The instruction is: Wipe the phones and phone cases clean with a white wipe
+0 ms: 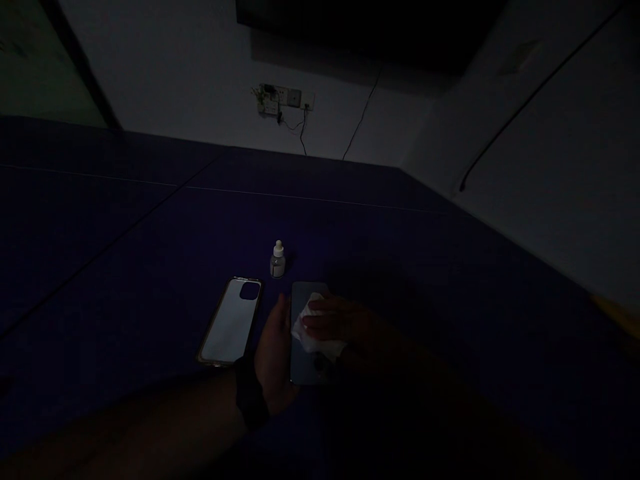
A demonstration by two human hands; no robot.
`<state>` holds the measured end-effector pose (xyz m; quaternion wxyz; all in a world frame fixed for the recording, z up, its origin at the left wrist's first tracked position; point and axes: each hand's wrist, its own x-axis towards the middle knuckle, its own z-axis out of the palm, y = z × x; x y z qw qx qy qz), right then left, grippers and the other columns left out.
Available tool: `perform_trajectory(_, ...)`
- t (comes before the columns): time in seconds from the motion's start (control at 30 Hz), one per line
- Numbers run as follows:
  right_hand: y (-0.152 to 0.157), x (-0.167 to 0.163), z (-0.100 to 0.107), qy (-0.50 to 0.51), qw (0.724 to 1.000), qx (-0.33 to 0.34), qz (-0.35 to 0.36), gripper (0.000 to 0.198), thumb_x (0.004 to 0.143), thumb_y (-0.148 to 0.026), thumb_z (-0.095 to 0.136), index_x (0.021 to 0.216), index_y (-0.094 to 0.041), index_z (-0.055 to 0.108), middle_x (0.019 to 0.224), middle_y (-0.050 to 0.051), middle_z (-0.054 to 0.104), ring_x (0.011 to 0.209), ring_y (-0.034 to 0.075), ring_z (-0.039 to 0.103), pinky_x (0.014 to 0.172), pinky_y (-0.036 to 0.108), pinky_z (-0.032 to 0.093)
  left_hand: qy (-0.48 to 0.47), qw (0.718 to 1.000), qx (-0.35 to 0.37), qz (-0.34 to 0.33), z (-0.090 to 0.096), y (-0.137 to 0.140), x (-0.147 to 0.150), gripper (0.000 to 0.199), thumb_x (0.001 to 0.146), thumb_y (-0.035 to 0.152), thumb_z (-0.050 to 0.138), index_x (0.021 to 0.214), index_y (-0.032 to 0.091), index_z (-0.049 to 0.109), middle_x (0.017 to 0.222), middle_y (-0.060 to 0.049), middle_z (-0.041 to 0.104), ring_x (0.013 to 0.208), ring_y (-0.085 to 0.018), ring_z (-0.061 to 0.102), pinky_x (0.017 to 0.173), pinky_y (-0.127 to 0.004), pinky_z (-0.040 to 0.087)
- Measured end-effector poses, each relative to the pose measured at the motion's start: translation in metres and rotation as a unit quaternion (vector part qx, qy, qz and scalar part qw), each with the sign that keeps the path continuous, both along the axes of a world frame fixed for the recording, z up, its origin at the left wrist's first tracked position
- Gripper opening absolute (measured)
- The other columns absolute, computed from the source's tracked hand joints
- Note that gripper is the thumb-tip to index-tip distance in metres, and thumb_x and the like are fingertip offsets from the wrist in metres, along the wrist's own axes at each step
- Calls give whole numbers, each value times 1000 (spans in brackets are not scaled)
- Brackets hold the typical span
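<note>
My left hand [275, 360] is closed along the left side of a smartphone [305, 370], its thumb at the edge; a dark watch is on that wrist. The phone lies with its camera end toward me, and the lenses show faintly. My right hand [340, 323] presses a crumpled white tissue [313, 340] onto the phone's surface, fingers on top of it. A clear phone case [230, 323] with a camera cutout lies left of the phone. Beyond them a small dropper bottle [278, 261] with a white cap stands upright.
The room is very dark. Under everything is a dark blue surface [150, 267], with seam lines across it. At the far wall are sockets with plugs and cables [285, 100], below a large dark screen [370, 33]. Something yellow [617, 317] shows at the right edge.
</note>
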<state>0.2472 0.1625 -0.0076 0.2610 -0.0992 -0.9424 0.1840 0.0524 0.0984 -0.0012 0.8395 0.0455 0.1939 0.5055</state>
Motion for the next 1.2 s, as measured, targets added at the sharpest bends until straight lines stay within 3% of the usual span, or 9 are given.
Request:
perform_trajectory(0.13, 5, 9, 2, 11, 999, -5, -33, 41, 98, -28, 55, 138, -25, 64, 134, 8, 72, 141, 23, 56, 123, 51, 37, 22, 1000, 20, -5, 2, -1, 0, 55, 100, 59, 48, 133, 18, 64, 104, -11, 74, 98, -26, 69, 94, -39, 50)
perform_trajectory(0.23, 4, 7, 0, -1, 995, 24, -96, 50, 97, -23, 51, 147, -22, 56, 147, 10, 63, 148, 25, 47, 125, 53, 34, 15, 999, 29, -7, 0, 0, 0, 56, 99, 60, 48, 134, 19, 64, 115, -12, 73, 106, -27, 68, 96, -40, 50)
perform_trajectory(0.33, 0, 1, -3, 2, 998, 24, -57, 52, 97, -25, 53, 149, -22, 53, 148, 10, 62, 150, 25, 44, 125, 53, 34, 13, 1000, 24, -9, -4, 1, -1, 56, 98, 60, 51, 131, 17, 66, 112, -12, 74, 104, -27, 69, 95, -40, 51)
perform_trajectory(0.43, 1, 4, -3, 21, 1000, 3, -5, 44, 96, -29, 58, 140, -25, 61, 135, 7, 72, 142, 23, 54, 123, 50, 37, 17, 999, 38, -13, -4, 0, -1, 54, 98, 58, 52, 130, 17, 65, 108, -11, 74, 102, -26, 69, 94, -39, 51)
perform_trajectory(0.53, 6, 10, -1, 19, 999, 13, -44, 42, 97, -29, 56, 138, -25, 62, 134, 7, 73, 139, 23, 57, 123, 50, 38, 25, 999, 45, -10, -2, -1, 0, 55, 100, 58, 47, 133, 18, 64, 109, -11, 74, 103, -26, 69, 95, -39, 51)
perform_trajectory(0.63, 5, 7, -1, -4, 996, 30, -87, 51, 97, -27, 52, 148, -23, 55, 147, 10, 63, 147, 25, 48, 124, 54, 35, 32, 999, 29, 0, -2, 0, 0, 54, 101, 56, 45, 134, 17, 63, 111, -11, 74, 105, -26, 69, 97, -40, 50)
perform_trajectory(0.83, 3, 8, 2, 24, 1000, -14, -8, 42, 99, -31, 52, 139, -26, 62, 133, 7, 74, 141, 23, 56, 122, 51, 39, 33, 999, 40, 1, -6, 0, -2, 54, 99, 56, 52, 134, 18, 64, 114, -11, 74, 106, -27, 69, 97, -40, 49)
perform_trajectory(1.0, 8, 12, -1, -13, 994, 25, -105, 50, 97, -27, 51, 147, -24, 56, 147, 10, 63, 146, 26, 49, 123, 55, 37, 17, 999, 32, -11, -2, 1, 0, 57, 99, 59, 49, 136, 19, 63, 117, -12, 74, 106, -28, 69, 97, -41, 49)
perform_trajectory(1.2, 0, 6, -1, 28, 1000, 8, -2, 45, 97, -27, 54, 141, -24, 59, 135, 7, 72, 142, 22, 54, 123, 50, 39, 49, 999, 3, 10, 0, 1, 0, 52, 102, 55, 46, 131, 17, 65, 109, -11, 75, 102, -26, 69, 95, -38, 50)
